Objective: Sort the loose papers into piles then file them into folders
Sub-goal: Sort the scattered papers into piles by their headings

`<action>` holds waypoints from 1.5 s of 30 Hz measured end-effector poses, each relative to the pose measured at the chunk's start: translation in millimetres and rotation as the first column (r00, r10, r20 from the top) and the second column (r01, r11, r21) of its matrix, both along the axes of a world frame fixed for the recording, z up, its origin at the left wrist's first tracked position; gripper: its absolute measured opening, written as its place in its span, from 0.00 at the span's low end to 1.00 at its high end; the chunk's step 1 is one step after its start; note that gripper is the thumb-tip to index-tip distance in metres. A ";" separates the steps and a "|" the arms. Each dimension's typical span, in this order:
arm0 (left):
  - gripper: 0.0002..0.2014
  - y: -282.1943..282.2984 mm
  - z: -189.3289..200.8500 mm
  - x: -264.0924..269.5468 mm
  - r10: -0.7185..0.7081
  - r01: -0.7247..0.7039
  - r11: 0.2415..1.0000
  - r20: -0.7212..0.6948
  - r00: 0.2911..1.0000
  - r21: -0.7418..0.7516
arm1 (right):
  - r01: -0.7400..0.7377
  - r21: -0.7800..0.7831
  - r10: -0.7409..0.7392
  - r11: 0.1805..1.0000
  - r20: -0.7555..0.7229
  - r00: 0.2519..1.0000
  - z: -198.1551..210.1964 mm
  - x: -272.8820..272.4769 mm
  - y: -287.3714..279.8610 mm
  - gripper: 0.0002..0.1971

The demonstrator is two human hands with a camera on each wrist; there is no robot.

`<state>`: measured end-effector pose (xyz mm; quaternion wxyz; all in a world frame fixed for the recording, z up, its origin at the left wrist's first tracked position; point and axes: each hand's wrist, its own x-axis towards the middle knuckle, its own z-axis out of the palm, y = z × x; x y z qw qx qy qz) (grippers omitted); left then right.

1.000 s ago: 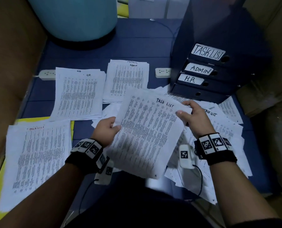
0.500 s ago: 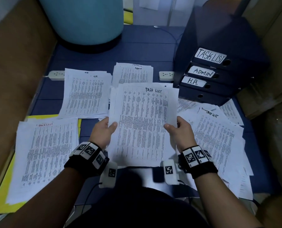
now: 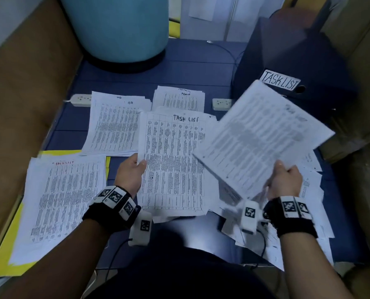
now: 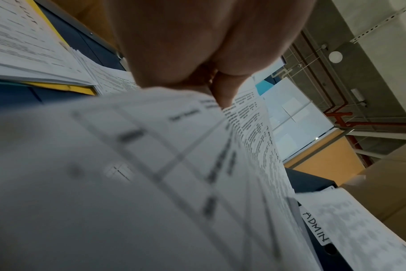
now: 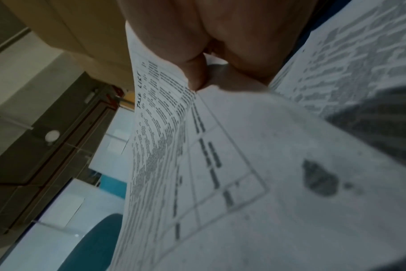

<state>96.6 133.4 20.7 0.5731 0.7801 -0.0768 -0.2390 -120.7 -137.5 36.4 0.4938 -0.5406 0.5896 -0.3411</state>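
Note:
My left hand grips the left edge of a thin stack of printed sheets headed TASK LIST, held over the blue table. My right hand pinches the lower corner of a separate sheet, blurred and tilted up to the right. In the left wrist view my left thumb presses on the TASK LIST stack. The right wrist view shows my right hand's fingers pinching the sheet. Dark folders stand at back right, the top one labelled TASKLIST.
Sorted piles lie on the blue table: an HR pile, an ADMIN pile, a red-headed tasklist pile on a yellow folder. Loose papers spread at right. A teal drum stands behind; two power strips lie nearby.
My right hand has pulled one sheet off the stack and swung it up to the right. My left hand keeps hold of the rest of the TASK LIST sheets.

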 end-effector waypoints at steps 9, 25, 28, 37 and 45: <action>0.14 -0.4 -4.4 1.2 0.022 -0.023 1.000 -0.044 0.999 -0.017 | -0.083 0.049 0.082 0.995 0.032 0.996 -1.1 -3.5 -8.4 0.13; 0.07 30.3 5.6 -7.8 -0.005 0.001 0.999 -0.083 0.996 -0.050 | -0.536 0.043 0.534 0.843 -0.174 0.827 -13.4 82.2 105.0 0.18; 0.10 56.9 1.1 -0.1 -0.013 0.014 0.998 -0.017 1.000 0.061 | -0.608 0.009 0.599 0.794 -0.186 0.779 -12.7 100.3 129.5 0.17; 0.17 189.4 -3.2 42.9 0.291 -0.302 0.929 0.081 0.953 0.216 | -0.848 0.242 0.881 0.472 -0.160 0.445 -50.6 175.0 230.1 0.09; 0.21 274.1 -14.5 65.7 0.403 -0.415 0.858 0.105 0.909 0.302 | -0.809 0.300 0.851 0.506 -0.324 0.412 -84.4 238.5 326.8 0.13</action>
